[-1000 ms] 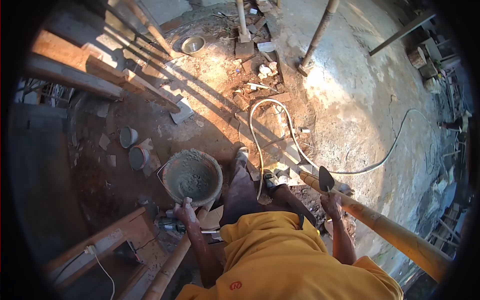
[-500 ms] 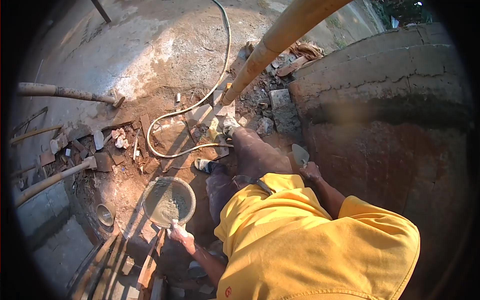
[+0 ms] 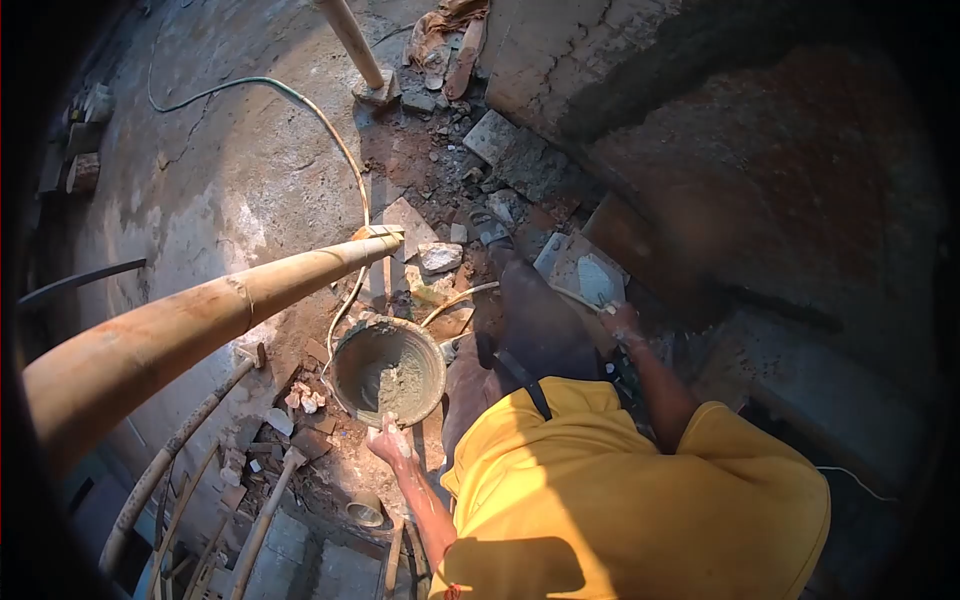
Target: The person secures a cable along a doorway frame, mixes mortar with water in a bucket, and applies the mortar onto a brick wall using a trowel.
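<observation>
My left hand [image 3: 393, 440] grips the near rim of a round basin [image 3: 357, 352], thumb over the edge. Wet grey mortar [image 3: 404, 384] lies inside, heaped toward the near right side. The basin is in front of my left leg, and its underside is hidden. My right hand [image 3: 621, 320] is closed round the handle of a trowel [image 3: 597, 280], most of which the fingers cover. The pale blade points forward, over or against a slab [image 3: 570, 262]; I cannot tell whether they touch.
A thick bamboo pole [image 3: 230, 305] slants across the left, and another pole [image 3: 352, 45] stands ahead on a block. A hose [image 3: 335, 130] winds over the ground. Broken bricks and stones [image 3: 440, 257] lie before my feet. A small bowl [image 3: 365, 510] sits lower left; masonry [image 3: 740, 170] rises right.
The view has turned and moved forward among the poles. The basin has come along in my left hand, closer to my legs. My right hand still holds the trowel, now near the slab.
</observation>
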A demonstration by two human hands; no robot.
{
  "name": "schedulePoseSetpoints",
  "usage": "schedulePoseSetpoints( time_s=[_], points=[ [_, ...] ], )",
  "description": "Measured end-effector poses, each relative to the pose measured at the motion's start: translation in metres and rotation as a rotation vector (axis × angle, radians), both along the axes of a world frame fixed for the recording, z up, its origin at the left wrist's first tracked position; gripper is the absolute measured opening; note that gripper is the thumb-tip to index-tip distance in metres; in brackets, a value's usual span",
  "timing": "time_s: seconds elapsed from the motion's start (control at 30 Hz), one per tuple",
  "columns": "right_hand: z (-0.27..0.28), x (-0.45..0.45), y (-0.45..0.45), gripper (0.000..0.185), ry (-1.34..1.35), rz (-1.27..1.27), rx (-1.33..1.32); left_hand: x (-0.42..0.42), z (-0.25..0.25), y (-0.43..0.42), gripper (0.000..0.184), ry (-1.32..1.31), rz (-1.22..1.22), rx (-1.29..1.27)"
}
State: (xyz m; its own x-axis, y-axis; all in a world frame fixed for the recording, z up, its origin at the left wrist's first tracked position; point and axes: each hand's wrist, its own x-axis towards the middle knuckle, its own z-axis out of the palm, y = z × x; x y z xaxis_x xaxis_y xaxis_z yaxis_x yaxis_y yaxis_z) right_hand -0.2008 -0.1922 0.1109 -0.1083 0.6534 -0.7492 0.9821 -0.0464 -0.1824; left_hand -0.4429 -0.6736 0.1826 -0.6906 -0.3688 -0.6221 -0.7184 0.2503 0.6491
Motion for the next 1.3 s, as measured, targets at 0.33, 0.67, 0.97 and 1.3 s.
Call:
schedulePoseSetpoints(
  time_s=[0.33, 0.67, 0.97, 1.3],
  points=[
    [-0.049, -0.041, 0.061, 0.042, 0.013, -0.255, -0.153, -0.07, 0.029, 0.212, 0.012, -0.057, -0.332, 0.034],
    [-0.048, -0.009, -0.02, 0.045, 0.099, -0.54, -0.053, -0.071, 0.009, 0.169, 0.023, 0.15, -0.727, -0.079],
    [-0.086, 0.03, -0.038, 0.033, 0.444, -0.748, -0.014, -0.075, -0.059, 0.124, 0.018, 0.017, -0.899, -0.144],
    [-0.339, -0.054, 0.116, 0.061, 0.006, -0.255, -0.025, -0.088, -0.234, 0.218, 0.019, -0.091, -0.892, -0.255]
  ],
)
